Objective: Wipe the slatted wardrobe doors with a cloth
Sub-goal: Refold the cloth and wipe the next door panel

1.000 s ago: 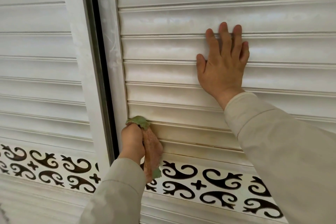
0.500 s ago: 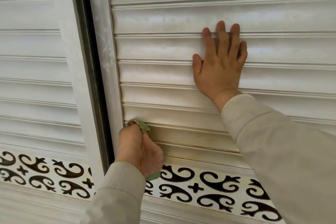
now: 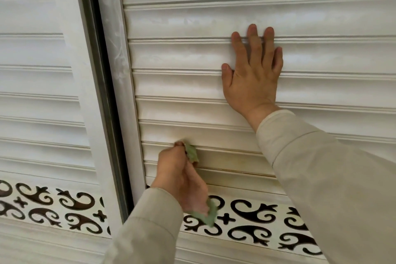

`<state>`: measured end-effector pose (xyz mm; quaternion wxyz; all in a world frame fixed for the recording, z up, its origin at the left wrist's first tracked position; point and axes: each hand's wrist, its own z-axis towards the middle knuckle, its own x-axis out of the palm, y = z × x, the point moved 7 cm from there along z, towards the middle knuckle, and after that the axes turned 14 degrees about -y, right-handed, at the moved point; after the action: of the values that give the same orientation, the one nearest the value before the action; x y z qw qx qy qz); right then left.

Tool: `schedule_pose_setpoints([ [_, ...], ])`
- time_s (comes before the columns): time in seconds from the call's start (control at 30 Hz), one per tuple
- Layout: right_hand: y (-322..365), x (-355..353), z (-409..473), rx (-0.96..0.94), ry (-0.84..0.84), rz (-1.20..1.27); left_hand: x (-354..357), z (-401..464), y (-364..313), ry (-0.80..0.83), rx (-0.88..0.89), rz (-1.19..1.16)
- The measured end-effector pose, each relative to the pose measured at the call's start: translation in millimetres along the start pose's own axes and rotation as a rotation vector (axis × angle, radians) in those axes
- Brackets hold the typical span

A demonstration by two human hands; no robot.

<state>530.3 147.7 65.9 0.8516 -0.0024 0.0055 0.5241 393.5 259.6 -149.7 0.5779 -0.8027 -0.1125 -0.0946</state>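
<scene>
A: Head view: left hand (image 3: 180, 178) curls round the green cloth (image 3: 191, 153), pressing it into a low slat groove of the right wardrobe door (image 3: 192, 53).
B: Right hand (image 3: 252, 75)?
A: Flat, fingers straight, bracing. Next, probably drag rightward along that 1 groove.

Home interior, most likely a bedroom or closet area. Evidence: two white sliding wardrobe doors, right door (image 3: 214, 17) overlapping the left door (image 3: 38, 92), with a dark gap and metal track edge (image 3: 100, 92) between them. Both have horizontal louvre-style slats. A decorative band with dark scroll cutouts (image 3: 252, 212) runs across both doors low down. Domestic furniture finish; slats on the right door look yellowed near the bottom. Nothing else of the room shows.
</scene>
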Motion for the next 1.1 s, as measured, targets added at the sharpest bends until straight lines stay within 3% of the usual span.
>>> schedule_pose_setpoints([
  [0.17,-0.8,-0.6,0.0,-0.025,0.038,0.013,-23.1,15.6,-15.1,-0.045,-0.029,-0.070],
  [0.37,-1.6,-2.6,-1.8,-0.027,0.077,0.013,-66.3,49.3,-31.4,-0.225,0.019,-0.033],
  [0.5,1.9,1.6,-1.5,-0.010,0.131,-0.006,-52.3,30.6,-13.3,-0.175,-0.098,-0.097],
  [0.6,4.1,4.8,-1.9,-0.003,0.162,-0.016,-12.7,8.1,-1.1,-0.075,-0.015,-0.090],
  [0.7,4.2,4.6,-2.2,-0.001,0.171,-0.016,24.0,-22.4,14.8,0.041,0.042,0.077],
  [0.83,4.1,-0.5,-2.5,-0.052,0.206,0.018,24.0,-30.6,14.2,0.019,0.097,0.169],
  [1.1,-87.0,-37.5,-32.4,-0.092,0.171,-0.077,-2.3,-18.8,7.5,-0.028,0.067,-0.055],
])
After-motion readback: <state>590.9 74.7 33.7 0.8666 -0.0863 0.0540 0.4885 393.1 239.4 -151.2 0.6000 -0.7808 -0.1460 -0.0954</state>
